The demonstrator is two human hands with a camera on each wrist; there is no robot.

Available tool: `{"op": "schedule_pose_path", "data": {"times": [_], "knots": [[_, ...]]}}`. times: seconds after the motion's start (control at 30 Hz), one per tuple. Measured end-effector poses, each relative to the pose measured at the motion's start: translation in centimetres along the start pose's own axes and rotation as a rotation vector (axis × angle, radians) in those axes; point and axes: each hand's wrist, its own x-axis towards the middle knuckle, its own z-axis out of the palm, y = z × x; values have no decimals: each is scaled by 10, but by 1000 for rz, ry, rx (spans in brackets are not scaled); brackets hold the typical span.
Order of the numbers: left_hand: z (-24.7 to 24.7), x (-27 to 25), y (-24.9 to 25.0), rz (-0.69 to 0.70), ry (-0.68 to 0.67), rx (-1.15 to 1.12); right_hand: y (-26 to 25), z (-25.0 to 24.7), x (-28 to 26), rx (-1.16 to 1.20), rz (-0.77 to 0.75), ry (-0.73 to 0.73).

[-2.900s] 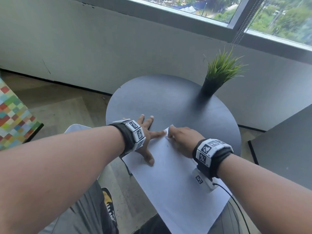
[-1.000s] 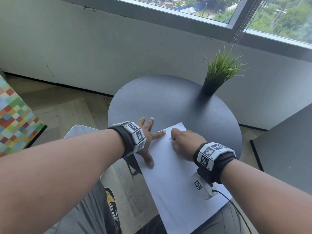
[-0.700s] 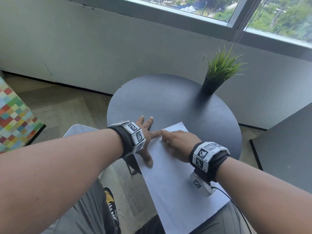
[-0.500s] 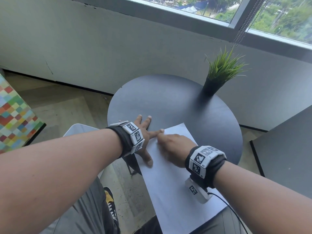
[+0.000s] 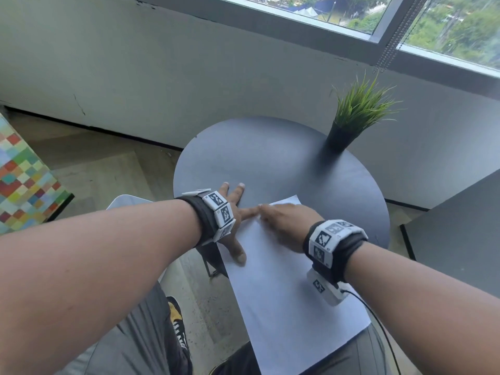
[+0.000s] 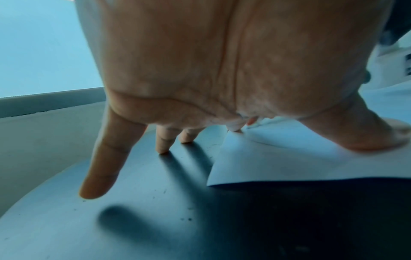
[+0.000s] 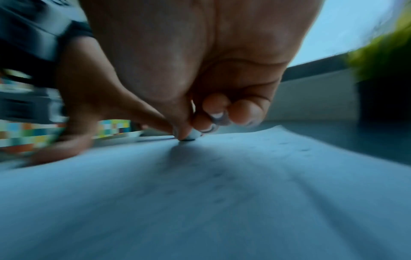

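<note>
The left hand (image 5: 237, 215) lies spread and flat. Its thumb and forefinger press on the left edge of the sheet of paper (image 5: 284, 307), and its other fingers (image 6: 163, 142) rest straight on the bare round table (image 5: 270, 158). Just to its right, the right hand (image 5: 284, 226) is curled, pinching a small pale piece (image 7: 191, 135) between thumb and forefinger. The tip of the piece is down on the paper near the far left corner; I cannot tell what it is. The paper lies on the near right part of the table, its near end overhanging the edge above the person's lap. A potted grass plant (image 5: 359, 109) stands at the table's far right edge, below the window (image 5: 446, 23).
</note>
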Motion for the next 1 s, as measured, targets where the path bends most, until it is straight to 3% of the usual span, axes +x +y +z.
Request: {"op": "schedule_pose_path", "data": {"times": [0.07,0.2,0.37,0.53,0.67,0.73,0.87,1.0], "knots": [[1,0,0,-6,1,1,5,0,1,-9,46,37],[1,-1,0,-6,-6,6,-25,13,-17,26,-251,-62],[1,2,1,-5,7,25,6,8,2,23,-1,63],[-2,-1,2,-12,-13,45,-26,18,-16,65,-178,-63],[-1,1,3,-14,5,51,6,3,-1,65,83,28],[-1,0,3,-21,-4,53,-3,4,-8,35,29,13],[-3,-1,4,-19,-18,68,-27,16,-37,53,-242,-134],[-4,0,4,-20,-27,42,7,9,-22,66,7,-10]]}}
